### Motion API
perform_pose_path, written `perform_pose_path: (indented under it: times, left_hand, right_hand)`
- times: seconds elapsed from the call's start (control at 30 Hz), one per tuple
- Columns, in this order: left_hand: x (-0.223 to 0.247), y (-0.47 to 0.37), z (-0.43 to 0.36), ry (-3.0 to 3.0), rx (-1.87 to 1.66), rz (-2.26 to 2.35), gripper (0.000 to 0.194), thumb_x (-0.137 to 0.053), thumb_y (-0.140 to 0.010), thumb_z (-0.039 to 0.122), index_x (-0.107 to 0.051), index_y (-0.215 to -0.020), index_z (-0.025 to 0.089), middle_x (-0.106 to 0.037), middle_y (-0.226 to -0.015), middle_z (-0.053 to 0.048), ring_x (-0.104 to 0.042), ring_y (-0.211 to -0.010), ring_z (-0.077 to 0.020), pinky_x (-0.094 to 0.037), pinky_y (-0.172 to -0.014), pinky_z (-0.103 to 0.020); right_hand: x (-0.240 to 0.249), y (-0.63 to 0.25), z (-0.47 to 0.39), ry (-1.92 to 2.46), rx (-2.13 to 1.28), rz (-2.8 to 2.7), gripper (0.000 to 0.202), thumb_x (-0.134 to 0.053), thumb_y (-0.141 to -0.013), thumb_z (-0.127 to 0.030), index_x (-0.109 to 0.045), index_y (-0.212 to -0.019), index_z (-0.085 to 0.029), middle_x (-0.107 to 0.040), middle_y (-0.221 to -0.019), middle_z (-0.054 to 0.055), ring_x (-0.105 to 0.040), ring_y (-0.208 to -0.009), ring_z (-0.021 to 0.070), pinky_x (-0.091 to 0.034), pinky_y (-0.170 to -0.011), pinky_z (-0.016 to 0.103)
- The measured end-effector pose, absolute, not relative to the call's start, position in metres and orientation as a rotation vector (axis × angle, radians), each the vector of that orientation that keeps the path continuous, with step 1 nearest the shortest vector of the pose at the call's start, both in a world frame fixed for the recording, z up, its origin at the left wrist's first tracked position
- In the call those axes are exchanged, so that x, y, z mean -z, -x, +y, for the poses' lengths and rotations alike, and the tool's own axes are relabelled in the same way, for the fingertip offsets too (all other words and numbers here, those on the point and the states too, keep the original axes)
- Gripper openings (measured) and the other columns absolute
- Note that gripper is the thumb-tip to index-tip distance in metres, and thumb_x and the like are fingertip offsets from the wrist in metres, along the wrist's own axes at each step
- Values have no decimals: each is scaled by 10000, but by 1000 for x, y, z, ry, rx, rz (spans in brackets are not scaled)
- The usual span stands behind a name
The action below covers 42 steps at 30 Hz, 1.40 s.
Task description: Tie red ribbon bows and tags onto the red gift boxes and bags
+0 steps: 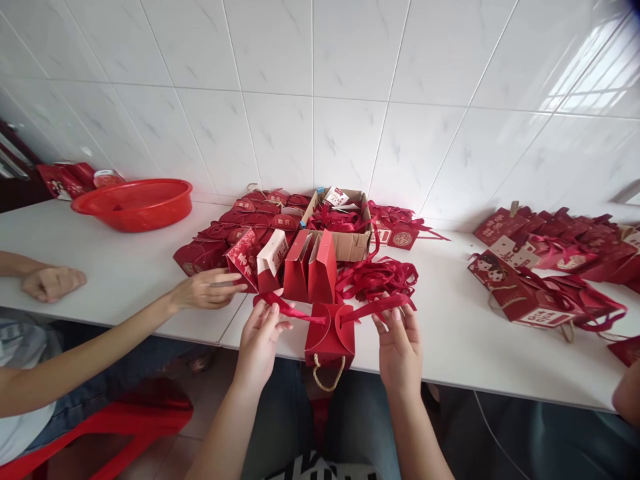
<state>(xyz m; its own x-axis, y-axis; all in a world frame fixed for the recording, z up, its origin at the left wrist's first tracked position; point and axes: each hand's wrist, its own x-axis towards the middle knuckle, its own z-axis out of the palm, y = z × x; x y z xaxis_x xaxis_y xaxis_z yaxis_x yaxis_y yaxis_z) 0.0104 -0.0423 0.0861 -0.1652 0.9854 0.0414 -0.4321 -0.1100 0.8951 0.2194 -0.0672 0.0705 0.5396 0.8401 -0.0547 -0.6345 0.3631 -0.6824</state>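
A small red gift box [330, 337] stands at the table's front edge, a twisted rope handle [329, 381] hanging from its near side. Red ribbon [367, 308] passes through its curved top flaps, one end out to each side. My left hand [263, 340] pinches the left ribbon end, and my right hand [400, 340] pinches the right one; both ends are held slightly slack above the box. Just behind it are red open-topped boxes [323, 267] and a loose heap of red ribbon [385, 278].
A cardboard carton [350, 247] holds ribbon and cards. Finished-looking red boxes [250, 217] crowd the wall side; more boxes [530, 293] lie right. A red basin [135, 203] sits left. A co-worker's hand [207, 289] touches a patterned box [243, 257]. Another person's hand [627, 393] shows far right.
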Motion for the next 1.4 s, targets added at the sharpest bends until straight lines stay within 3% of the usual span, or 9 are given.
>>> perform_pose_path:
  times: [0.17,0.37,0.6,0.9,1.07,1.2,1.4]
  left_hand:
    - [-86,-11,-41,-731,-1550,923,394,-813,-691,332,-714,-1052,208,-643,-759,-3,-585,-682,-98,-497,-581,-182]
    - [-78,-7,-42,-562,-1588,945,362,-866,-592,325,-751,-898,170,-549,-587,43,-535,-573,-62,-481,-557,-159]
    - [-69,3,-43,-436,-1556,966,364,-847,-585,356,-749,-879,165,-636,-716,-5,-607,-693,-106,-507,-592,-172]
    - [-70,16,-51,-411,-1469,942,339,-733,-605,177,-745,-943,158,-622,-684,-14,-575,-673,-104,-510,-640,-199]
    - [-62,10,-55,-514,-1467,928,347,-724,-570,109,-732,-910,176,-637,-740,-3,-584,-730,-122,-501,-660,-216]
    - [-56,8,-54,-548,-1501,937,173,-795,-606,192,-694,-743,163,-667,-858,-20,-630,-814,-159,-509,-649,-246]
    - [-59,10,-55,-542,-1509,934,277,-841,-621,325,-629,-710,170,-661,-707,-8,-669,-710,-182,-490,-557,-243]
  right_hand:
    - [-75,-224,-67,663,-1057,-275,259,-817,-695,-274,-644,-883,-233,-677,-740,-56,-655,-695,89,-558,-743,257]
    - [-68,-232,-71,652,-1131,-232,203,-803,-707,-267,-640,-820,-222,-729,-805,-37,-698,-765,97,-566,-737,218]
    - [-54,-240,-76,663,-1202,-194,246,-830,-632,-220,-665,-813,-220,-735,-829,-22,-704,-774,113,-572,-712,210]
    - [-34,-242,-78,754,-1153,-165,262,-852,-607,-201,-690,-811,-223,-735,-787,-44,-679,-666,88,-579,-722,222]
    - [-27,-238,-77,812,-1103,-175,249,-832,-657,-246,-702,-864,-194,-738,-805,-20,-703,-738,124,-576,-757,245]
    - [-24,-238,-76,805,-1112,-175,253,-810,-683,-261,-697,-903,-208,-730,-852,-23,-709,-803,143,-577,-778,279]
    - [-28,-242,-76,755,-1159,-211,186,-778,-717,-336,-692,-859,-252,-732,-866,-36,-694,-842,134,-574,-807,296]
